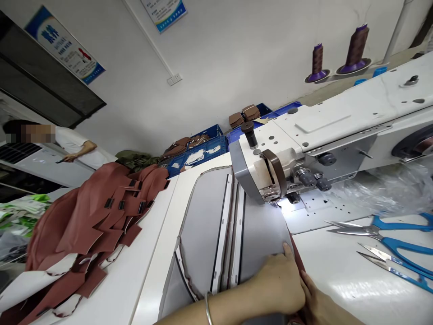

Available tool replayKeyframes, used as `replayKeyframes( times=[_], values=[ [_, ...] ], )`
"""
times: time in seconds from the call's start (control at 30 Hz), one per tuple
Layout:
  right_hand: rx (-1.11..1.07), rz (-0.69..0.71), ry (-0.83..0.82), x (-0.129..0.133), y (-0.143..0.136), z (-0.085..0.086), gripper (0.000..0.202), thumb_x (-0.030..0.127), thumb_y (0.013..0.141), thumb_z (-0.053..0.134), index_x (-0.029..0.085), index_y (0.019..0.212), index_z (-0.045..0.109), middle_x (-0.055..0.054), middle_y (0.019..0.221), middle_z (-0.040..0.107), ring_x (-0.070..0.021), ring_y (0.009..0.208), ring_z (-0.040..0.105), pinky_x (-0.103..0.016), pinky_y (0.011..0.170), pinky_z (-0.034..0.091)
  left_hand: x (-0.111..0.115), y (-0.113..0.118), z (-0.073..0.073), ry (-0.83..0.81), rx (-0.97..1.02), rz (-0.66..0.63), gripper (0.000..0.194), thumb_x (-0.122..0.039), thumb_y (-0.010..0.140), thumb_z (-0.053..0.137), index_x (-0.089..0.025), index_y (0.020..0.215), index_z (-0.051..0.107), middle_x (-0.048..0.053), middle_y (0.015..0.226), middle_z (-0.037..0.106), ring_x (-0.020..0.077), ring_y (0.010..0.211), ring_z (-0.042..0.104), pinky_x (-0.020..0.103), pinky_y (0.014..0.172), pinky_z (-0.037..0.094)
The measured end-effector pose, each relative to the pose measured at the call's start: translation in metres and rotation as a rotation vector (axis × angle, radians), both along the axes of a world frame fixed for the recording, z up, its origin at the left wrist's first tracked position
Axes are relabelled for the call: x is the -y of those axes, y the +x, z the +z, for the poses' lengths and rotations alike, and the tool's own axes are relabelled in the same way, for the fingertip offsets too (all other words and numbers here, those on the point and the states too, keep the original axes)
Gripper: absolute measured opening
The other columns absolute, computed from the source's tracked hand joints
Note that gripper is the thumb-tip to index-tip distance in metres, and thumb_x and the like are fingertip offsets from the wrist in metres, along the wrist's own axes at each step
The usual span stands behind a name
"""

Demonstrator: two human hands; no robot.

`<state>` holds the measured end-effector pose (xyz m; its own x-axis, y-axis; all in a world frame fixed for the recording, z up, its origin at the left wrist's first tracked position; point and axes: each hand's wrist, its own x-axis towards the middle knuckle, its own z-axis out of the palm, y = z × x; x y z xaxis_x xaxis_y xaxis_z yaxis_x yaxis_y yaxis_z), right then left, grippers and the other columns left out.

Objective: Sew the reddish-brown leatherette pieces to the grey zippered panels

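Head view: grey panel (pixel 260 234) against hands (pixel 280 282)

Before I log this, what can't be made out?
- Head view: part of the right hand, hidden behind the left hand.
- Head view: lower end of the red-brown strip, covered by the hands.
- Head view: needle tip under the sewing machine, lost in glare.
- Head view: handles of the blue-handled scissors, cut off by the right edge.
- Head view: wall poster fine print, too small.
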<state>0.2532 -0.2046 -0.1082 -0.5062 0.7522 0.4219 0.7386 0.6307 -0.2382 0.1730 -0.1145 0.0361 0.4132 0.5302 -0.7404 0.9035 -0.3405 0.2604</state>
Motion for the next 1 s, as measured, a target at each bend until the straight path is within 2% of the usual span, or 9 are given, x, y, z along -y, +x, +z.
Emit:
replayKeyframes(
  times=[0.1,0.3,0.4,0.53,0.67,0.73,0.87,0.93,1.0],
  values=[
    [0.005,-0.010,-0.008,-0.007,0.001,-0.001,0.044,0.010,0.079,0.050,0.020,0.119,0.064,-0.014,0.106,0.067,-0.0343,0.100,0.061,-0.048,0.079,0.057,-0.010,0.001,-0.001,0.004,0.014,0.011,0.077,-0.017,0.075,0.048,0.003,0.144,0.021,0.031,0.127,0.049,0.0370,0.109,0.051,0.045,0.092,0.041],
    [0.001,-0.019,-0.035,-0.018,0.004,-0.006,0.043,0.010,0.079,0.050,0.016,0.119,0.064,-0.016,0.109,0.065,-0.0351,0.105,0.059,-0.048,0.085,0.055,-0.028,0.008,0.001,-0.021,-0.002,0.087,0.081,-0.016,0.071,0.051,-0.004,0.146,0.021,0.024,0.132,0.048,0.0348,0.115,0.048,0.041,0.096,0.038],
    [-0.007,-0.003,-0.047,-0.023,0.003,-0.007,0.043,0.009,0.080,0.048,0.014,0.121,0.062,-0.016,0.112,0.064,-0.0350,0.109,0.057,-0.048,0.089,0.053,-0.036,0.010,0.001,-0.021,-0.002,0.089,0.082,-0.014,0.071,0.050,0.000,0.145,0.018,0.026,0.132,0.048,0.0346,0.116,0.048,0.041,0.096,0.039],
    [-0.019,0.024,-0.072,-0.033,0.008,-0.010,0.048,0.007,0.080,0.045,0.019,0.124,0.060,-0.012,0.118,0.062,-0.0341,0.113,0.055,-0.049,0.091,0.052,-0.047,0.009,-0.003,-0.003,0.025,0.079,0.083,-0.015,0.071,0.050,0.002,0.145,0.017,0.027,0.129,0.049,0.0363,0.116,0.049,0.041,0.094,0.041],
    [-0.035,0.082,-0.099,-0.050,0.020,-0.017,0.050,0.006,0.080,0.046,0.014,0.128,0.056,-0.011,0.127,0.056,-0.0272,0.116,0.053,-0.034,0.091,0.053,-0.061,0.010,-0.008,0.010,0.059,0.046,0.081,-0.015,0.070,0.049,0.005,0.143,0.020,0.028,0.123,0.054,0.0354,0.111,0.052,0.039,0.089,0.044],
    [-0.048,0.127,-0.094,-0.058,0.025,-0.018,0.050,0.006,0.081,0.045,0.012,0.130,0.053,-0.012,0.129,0.055,-0.0252,0.119,0.051,-0.030,0.094,0.050,-0.067,0.010,-0.010,0.008,0.060,0.052,0.082,-0.014,0.068,0.051,0.005,0.143,0.022,0.027,0.120,0.056,0.0351,0.110,0.053,0.038,0.086,0.045],
    [-0.110,0.184,-0.107,-0.070,0.028,-0.007,0.051,0.003,0.079,0.046,0.016,0.127,0.056,-0.010,0.126,0.057,-0.0294,0.124,0.046,-0.042,0.103,0.042,-0.076,0.009,-0.014,0.015,0.101,0.080,0.083,-0.015,0.065,0.052,0.002,0.142,0.026,0.026,0.121,0.055,0.0353,0.109,0.053,0.039,0.084,0.045],
    [-0.216,0.212,-0.264,-0.072,0.030,0.005,0.048,0.003,0.077,0.048,0.017,0.121,0.061,-0.010,0.122,0.060,-0.0310,0.124,0.046,-0.047,0.105,0.038,-0.079,0.005,-0.019,0.032,0.143,0.110,0.078,-0.017,0.068,0.051,-0.002,0.141,0.029,0.024,0.120,0.057,0.0335,0.107,0.054,0.039,0.084,0.045],
    [-0.311,0.231,-0.430,-0.076,0.037,0.018,0.042,0.005,0.077,0.048,0.016,0.113,0.065,-0.010,0.114,0.064,-0.0292,0.117,0.051,-0.046,0.103,0.041,-0.082,-0.001,-0.023,0.051,0.174,0.150,0.069,-0.018,0.069,0.049,-0.007,0.136,0.038,0.019,0.117,0.059,0.0307,0.105,0.054,0.038,0.085,0.045]
  ],
)
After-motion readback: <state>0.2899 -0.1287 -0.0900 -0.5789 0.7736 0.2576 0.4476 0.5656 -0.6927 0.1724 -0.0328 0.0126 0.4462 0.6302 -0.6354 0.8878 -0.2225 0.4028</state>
